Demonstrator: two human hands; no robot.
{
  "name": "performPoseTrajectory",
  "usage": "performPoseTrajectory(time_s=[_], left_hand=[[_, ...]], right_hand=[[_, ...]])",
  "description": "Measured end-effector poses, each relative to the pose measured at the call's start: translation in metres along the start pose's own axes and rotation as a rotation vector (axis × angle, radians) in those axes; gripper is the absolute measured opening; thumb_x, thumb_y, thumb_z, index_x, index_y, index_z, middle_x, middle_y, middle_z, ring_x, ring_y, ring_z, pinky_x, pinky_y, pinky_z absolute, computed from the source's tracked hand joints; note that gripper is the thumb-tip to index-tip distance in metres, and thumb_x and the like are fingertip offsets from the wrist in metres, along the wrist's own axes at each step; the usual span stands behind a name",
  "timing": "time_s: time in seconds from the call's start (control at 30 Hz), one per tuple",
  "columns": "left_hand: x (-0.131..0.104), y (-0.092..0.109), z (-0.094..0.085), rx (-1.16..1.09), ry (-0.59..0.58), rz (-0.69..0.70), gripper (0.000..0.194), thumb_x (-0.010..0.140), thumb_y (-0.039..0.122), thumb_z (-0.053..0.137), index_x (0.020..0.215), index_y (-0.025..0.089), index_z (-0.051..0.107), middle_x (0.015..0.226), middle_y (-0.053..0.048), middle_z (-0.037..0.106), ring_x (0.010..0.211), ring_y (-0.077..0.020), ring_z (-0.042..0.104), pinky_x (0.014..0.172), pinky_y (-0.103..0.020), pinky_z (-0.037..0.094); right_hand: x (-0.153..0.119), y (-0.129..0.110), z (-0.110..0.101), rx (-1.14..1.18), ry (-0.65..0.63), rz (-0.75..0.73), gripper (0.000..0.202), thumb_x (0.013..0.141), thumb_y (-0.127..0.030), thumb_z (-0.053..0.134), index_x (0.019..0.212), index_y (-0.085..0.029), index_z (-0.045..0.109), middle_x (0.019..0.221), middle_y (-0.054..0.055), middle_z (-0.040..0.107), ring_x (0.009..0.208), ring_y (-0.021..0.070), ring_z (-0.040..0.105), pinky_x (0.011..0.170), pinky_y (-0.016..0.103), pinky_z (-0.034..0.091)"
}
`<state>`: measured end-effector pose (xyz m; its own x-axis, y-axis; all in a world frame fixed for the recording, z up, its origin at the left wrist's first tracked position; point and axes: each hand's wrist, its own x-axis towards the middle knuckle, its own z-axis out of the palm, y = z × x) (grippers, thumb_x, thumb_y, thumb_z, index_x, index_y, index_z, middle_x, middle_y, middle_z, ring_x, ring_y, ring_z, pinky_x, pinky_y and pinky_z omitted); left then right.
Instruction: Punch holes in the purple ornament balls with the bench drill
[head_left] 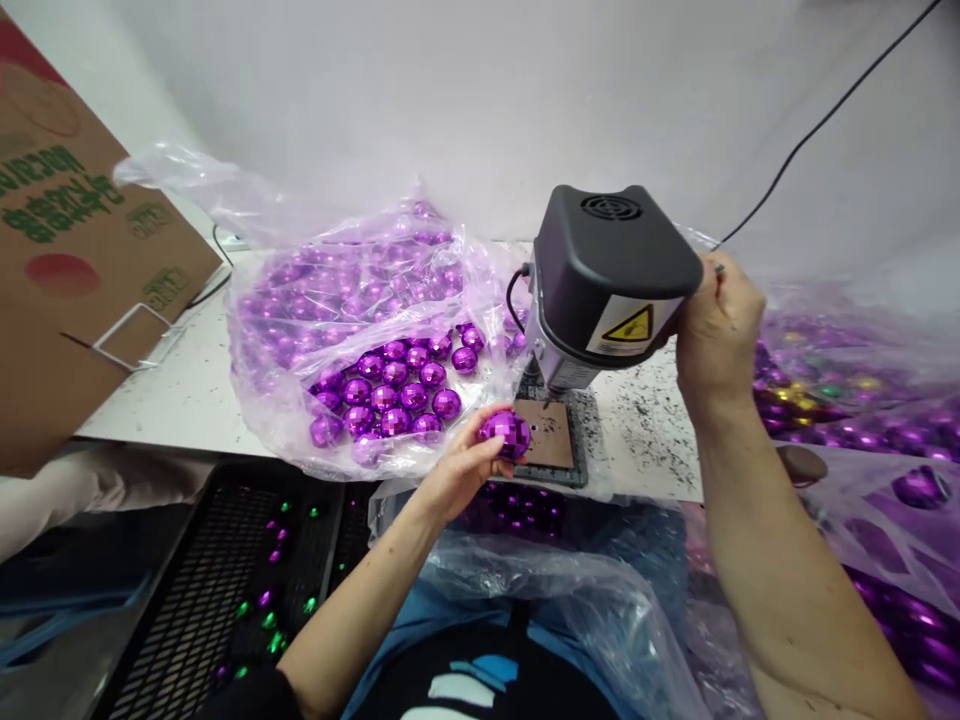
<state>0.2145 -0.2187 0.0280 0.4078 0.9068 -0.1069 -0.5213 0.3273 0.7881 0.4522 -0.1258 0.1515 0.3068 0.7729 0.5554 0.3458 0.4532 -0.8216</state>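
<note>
My left hand (478, 452) holds a shiny purple faceted ball (508, 434) at the front left of the drill press base (577, 440). Above that base stands the black motor housing (607, 260), with a yellow warning label on its front. My right hand (720, 325) is closed at the right side of the housing; what its fingers grip is hidden. A brown board (546, 434) with a small hole lies on the base, under the drill head. Left of the machine, an open clear plastic bag (259, 330) holds several purple balls (394, 373).
A cardboard box (82, 250) leans at the left. Below the table (161, 405), a black crate (217, 570) holds small green and purple balls. Dark shavings lie around the machine. More bagged balls (915, 590) are at the right. A clear bag (570, 580) covers my lap.
</note>
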Motion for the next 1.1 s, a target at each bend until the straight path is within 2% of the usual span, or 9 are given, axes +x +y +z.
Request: performPoseTrajectory(time_s=[0.2, 0.33, 0.4, 0.5, 0.6, 0.77, 0.9, 1.0, 1.1], left_hand=[[-0.003, -0.026, 0.007, -0.140, -0.132, -0.165, 0.050, 0.092, 0.055, 0.061, 0.125, 0.018, 0.061, 0.109, -0.013, 0.069, 0.081, -0.0208, 0.071, 0.063, -0.027, 0.052], [0.000, -0.039, -0.002, -0.276, -0.139, -0.361, 0.045, 0.091, 0.044, 0.064, 0.124, 0.014, 0.062, 0.105, -0.013, 0.071, 0.085, -0.0214, 0.072, 0.067, -0.027, 0.054], [0.004, -0.039, -0.010, -0.311, -0.107, -0.382, 0.040, 0.089, 0.037, 0.066, 0.120, 0.011, 0.064, 0.108, -0.014, 0.071, 0.090, -0.0206, 0.071, 0.072, -0.026, 0.054], [0.014, -0.031, -0.023, -0.274, -0.055, -0.310, 0.035, 0.086, 0.030, 0.068, 0.115, 0.010, 0.066, 0.111, -0.015, 0.072, 0.096, -0.0206, 0.070, 0.077, -0.027, 0.054], [0.020, -0.014, -0.031, -0.180, 0.002, -0.225, 0.032, 0.084, 0.032, 0.069, 0.110, 0.013, 0.067, 0.102, -0.012, 0.073, 0.088, -0.0210, 0.070, 0.075, -0.030, 0.055], [0.013, 0.009, -0.020, -0.062, -0.075, -0.182, 0.051, 0.081, 0.035, 0.075, 0.128, 0.023, 0.060, 0.097, -0.006, 0.070, 0.072, -0.0174, 0.067, 0.063, -0.028, 0.051], [0.028, 0.004, -0.029, -0.085, 0.008, -0.104, 0.052, 0.082, 0.047, 0.074, 0.126, 0.025, 0.059, 0.115, -0.009, 0.068, 0.084, -0.0185, 0.068, 0.069, -0.029, 0.051], [0.051, -0.008, -0.053, -0.072, 0.155, -0.072, 0.049, 0.083, 0.052, 0.072, 0.121, 0.024, 0.059, 0.106, -0.008, 0.070, 0.083, -0.0175, 0.069, 0.068, -0.028, 0.052], [0.064, -0.014, -0.067, -0.011, 0.255, 0.001, 0.042, 0.078, 0.042, 0.079, 0.111, 0.021, 0.062, 0.097, -0.004, 0.070, 0.080, -0.0154, 0.068, 0.071, -0.027, 0.054]], right_hand=[[-0.002, -0.005, 0.000, 0.028, -0.021, 0.009, 0.066, 0.075, -0.082, 0.051, 0.074, -0.017, 0.042, 0.057, -0.005, 0.044, 0.040, 0.0039, 0.043, 0.033, 0.017, 0.031], [-0.002, -0.004, 0.002, 0.053, -0.021, -0.007, 0.066, 0.075, -0.081, 0.052, 0.076, -0.016, 0.043, 0.058, -0.006, 0.044, 0.041, 0.0025, 0.043, 0.034, 0.015, 0.030], [-0.001, -0.004, 0.002, 0.060, -0.014, -0.014, 0.066, 0.075, -0.081, 0.052, 0.076, -0.016, 0.043, 0.057, -0.006, 0.043, 0.040, 0.0019, 0.042, 0.034, 0.014, 0.029], [-0.001, -0.002, 0.002, 0.053, -0.012, -0.023, 0.067, 0.075, -0.082, 0.051, 0.076, -0.015, 0.044, 0.057, -0.006, 0.042, 0.040, 0.0018, 0.042, 0.034, 0.014, 0.030], [0.000, 0.001, 0.001, 0.049, -0.015, -0.025, 0.067, 0.075, -0.082, 0.050, 0.076, -0.015, 0.043, 0.057, -0.007, 0.040, 0.040, 0.0024, 0.041, 0.034, 0.015, 0.030], [0.000, 0.001, 0.001, 0.030, 0.008, -0.033, 0.065, 0.076, -0.080, 0.051, 0.074, -0.016, 0.042, 0.058, -0.006, 0.036, 0.043, 0.0015, 0.038, 0.036, 0.014, 0.028], [-0.001, 0.000, 0.002, 0.025, 0.033, -0.061, 0.069, 0.074, -0.083, 0.050, 0.072, -0.015, 0.041, 0.058, -0.006, 0.032, 0.045, -0.0005, 0.033, 0.038, 0.012, 0.027], [0.000, 0.000, 0.002, 0.019, 0.043, -0.058, 0.069, 0.074, -0.083, 0.051, 0.073, -0.015, 0.041, 0.058, -0.006, 0.032, 0.046, -0.0004, 0.033, 0.038, 0.012, 0.027], [0.000, 0.000, 0.001, 0.022, 0.031, -0.066, 0.071, 0.071, -0.085, 0.051, 0.071, -0.015, 0.040, 0.058, -0.006, 0.030, 0.046, 0.0000, 0.032, 0.038, 0.013, 0.027]])
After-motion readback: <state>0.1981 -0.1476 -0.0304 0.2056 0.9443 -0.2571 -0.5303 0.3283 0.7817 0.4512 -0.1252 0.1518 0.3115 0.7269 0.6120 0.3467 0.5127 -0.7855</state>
